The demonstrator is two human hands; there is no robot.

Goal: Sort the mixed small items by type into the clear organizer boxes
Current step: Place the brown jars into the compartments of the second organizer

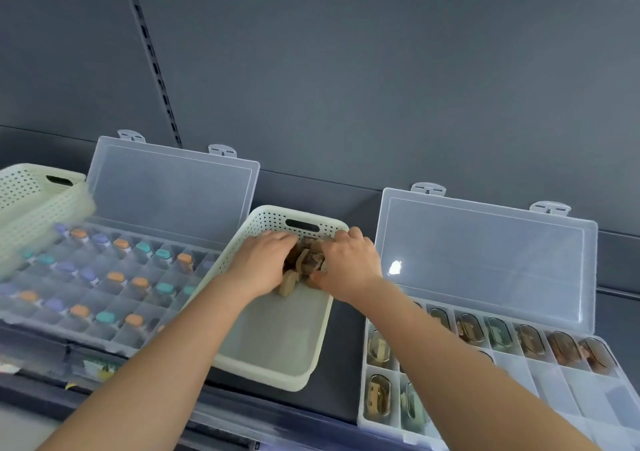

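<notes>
Both of your hands are in a cream perforated basket (277, 379) standing in the middle of a dark shelf (346, 398). The left hand (263, 265) and right hand (349, 265) meet at the basket's far end around a small heap of brown pieces (304, 262). Each grip is curled in against the heap, one from each side. The fingertips are hidden, so you cannot tell how many pieces each grip really has.

Just to the right of the basket lies an open clear box (554, 378), its lid (485, 260) leaning back against the wall. Its far row and left compartments hold oval brown and tan pieces; the near right compartments look bare. To the left lies a second open box (104, 298) of little bottles with orange, teal and purple caps. Another cream basket (31, 201) is blurred at the far left.

The main risk is probably the double handful. Scooped loosely, pieces may slip out as you lift and drop into the gap between basket and right box, or roll off the near edge of the shelf. A mixed scoop could also put different kinds into one compartment, which undoes the sorting. Your right forearm lies over the right box's near left corner, so a quick swing could nudge the box or knock its lid forward. Your left forearm passes close to the bottles.
</notes>
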